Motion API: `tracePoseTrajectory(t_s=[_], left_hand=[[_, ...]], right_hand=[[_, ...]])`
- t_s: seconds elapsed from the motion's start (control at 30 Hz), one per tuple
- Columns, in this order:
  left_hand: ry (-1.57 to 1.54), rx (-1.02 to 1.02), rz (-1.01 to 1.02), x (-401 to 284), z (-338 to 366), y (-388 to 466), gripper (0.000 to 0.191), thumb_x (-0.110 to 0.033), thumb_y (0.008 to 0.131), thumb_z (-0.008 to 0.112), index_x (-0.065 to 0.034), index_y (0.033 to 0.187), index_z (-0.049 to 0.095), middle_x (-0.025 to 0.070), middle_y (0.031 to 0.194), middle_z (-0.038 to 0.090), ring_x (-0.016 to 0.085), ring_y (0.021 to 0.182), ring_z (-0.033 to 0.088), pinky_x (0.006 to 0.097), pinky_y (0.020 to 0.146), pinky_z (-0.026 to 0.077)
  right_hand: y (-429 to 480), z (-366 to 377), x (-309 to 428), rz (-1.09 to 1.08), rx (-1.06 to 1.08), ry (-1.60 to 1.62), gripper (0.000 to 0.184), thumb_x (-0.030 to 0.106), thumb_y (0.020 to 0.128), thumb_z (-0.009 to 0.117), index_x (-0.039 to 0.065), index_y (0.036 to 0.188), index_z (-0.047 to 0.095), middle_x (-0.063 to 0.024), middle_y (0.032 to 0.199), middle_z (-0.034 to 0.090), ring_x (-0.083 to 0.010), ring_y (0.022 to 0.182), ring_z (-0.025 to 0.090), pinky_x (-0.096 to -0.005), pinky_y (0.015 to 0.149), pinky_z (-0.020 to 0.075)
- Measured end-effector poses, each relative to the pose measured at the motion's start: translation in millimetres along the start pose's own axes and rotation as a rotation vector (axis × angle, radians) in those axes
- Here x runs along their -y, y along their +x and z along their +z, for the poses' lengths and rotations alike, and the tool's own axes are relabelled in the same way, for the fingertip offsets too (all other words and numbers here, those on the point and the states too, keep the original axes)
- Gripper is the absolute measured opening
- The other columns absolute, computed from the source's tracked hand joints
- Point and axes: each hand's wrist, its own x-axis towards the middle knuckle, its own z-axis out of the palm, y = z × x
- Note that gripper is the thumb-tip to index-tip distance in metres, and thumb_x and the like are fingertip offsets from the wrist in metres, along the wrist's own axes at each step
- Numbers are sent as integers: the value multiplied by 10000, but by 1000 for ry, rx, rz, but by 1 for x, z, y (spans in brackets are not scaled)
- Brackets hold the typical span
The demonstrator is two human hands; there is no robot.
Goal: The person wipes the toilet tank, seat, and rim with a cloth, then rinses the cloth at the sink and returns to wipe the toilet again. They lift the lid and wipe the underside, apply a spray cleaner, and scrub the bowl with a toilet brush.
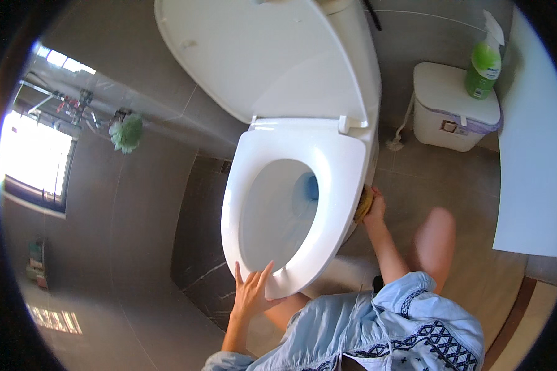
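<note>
A white toilet seat (341,171) lies lowered over the toilet bowl (274,213), and its lid (269,55) is raised. At the seat's front edge is my left hand (253,292), its fingers spread over the top and its thumb by the outer edge. Down on the right side of the toilet, my right hand (377,208) presses a yellow-brown cloth or sponge (364,204) against the outer wall of the bowl, just under the seat. The seat hides part of that cloth or sponge. Bluish water (311,188) shows inside the bowl.
A white lidded bin (445,116) with a bag liner stands at the back right, carrying a green spray bottle (482,69). Beside it hangs a pale cord (403,120). A white panel (531,162) borders the right. On the left wall hangs a green bath puff (126,133).
</note>
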Motion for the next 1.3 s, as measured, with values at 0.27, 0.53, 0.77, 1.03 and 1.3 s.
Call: tracePoseTrajectory(t_s=[0.27, 0.53, 0.77, 1.03, 1.3], left_hand=[[36, 204, 99, 3, -116, 7, 973, -398, 472, 760, -170, 1328, 357, 35, 940, 609, 192, 922, 594, 527, 1076, 90], [354, 126, 224, -2, -311, 78, 824, -215, 494, 699, -157, 1271, 429, 47, 923, 641, 234, 998, 579, 496, 1080, 131], [664, -379, 315, -11, -409, 179, 538, -208, 682, 709, -174, 1176, 497, 88, 1174, 534, 246, 1139, 474, 513, 1040, 209], [260, -676, 312, -47, -402, 256, 323, -334, 686, 694, -71, 872, 668, 80, 876, 634, 237, 975, 556, 371, 861, 409], [593, -1101, 394, -53, -377, 337, 293, -323, 717, 661, -81, 882, 657, 123, 879, 635, 310, 850, 591, 397, 759, 465]], right_hand=[[-13, -1, 16, 189, 150, 150, 362, 236, 906, 348, 4, 1155, 471, -151, 1135, 511, -281, 1050, 495, -428, 910, 419], [-36, 12, 64, 220, 721, 227, 402, 268, 912, 268, 5, 1136, 474, -144, 1071, 544, -255, 974, 547, -406, 863, 463], [-64, 101, 83, -841, 881, -579, 249, 73, 820, 471, 44, 1065, 498, -92, 942, 591, -209, 883, 572, -306, 774, 466], [-52, 100, 68, -1721, 799, -1531, 290, 42, 722, 512, 35, 1000, 591, -106, 1232, 508, -283, 967, 499, -400, 930, 345], [-61, 99, 67, -1492, 803, -1908, 381, 102, 772, 463, 39, 1143, 522, -119, 1244, 492, -285, 1111, 464, -433, 987, 328]])
